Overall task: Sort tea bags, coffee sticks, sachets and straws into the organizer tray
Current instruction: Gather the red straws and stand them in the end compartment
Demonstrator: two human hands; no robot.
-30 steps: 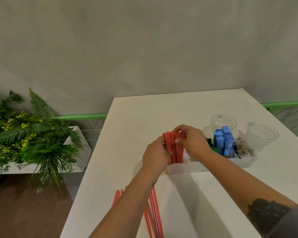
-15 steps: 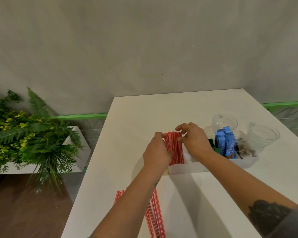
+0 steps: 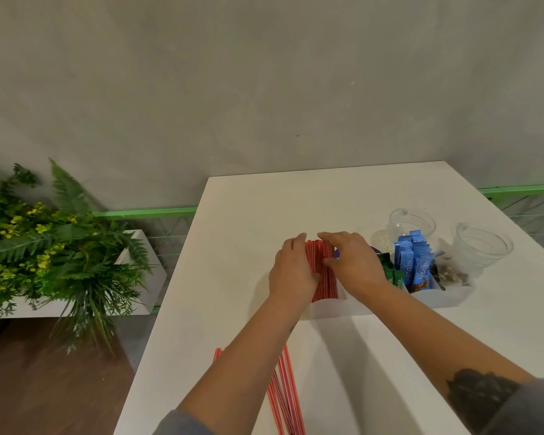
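Both hands' fingers (image 3: 299, 243) straight, flanking straws (image 3: 322, 271)

straws (image 3: 322, 271) in tray (image 3: 336, 309) left end, glasses (image 3: 482, 249) behind

The right hand (image 3: 354, 265) hides the organizer tray (image 3: 434, 299) compartment beneath it, the left forearm covers part of the loose straws (image 3: 288, 400), whose near ends the bottom edge cuts off.
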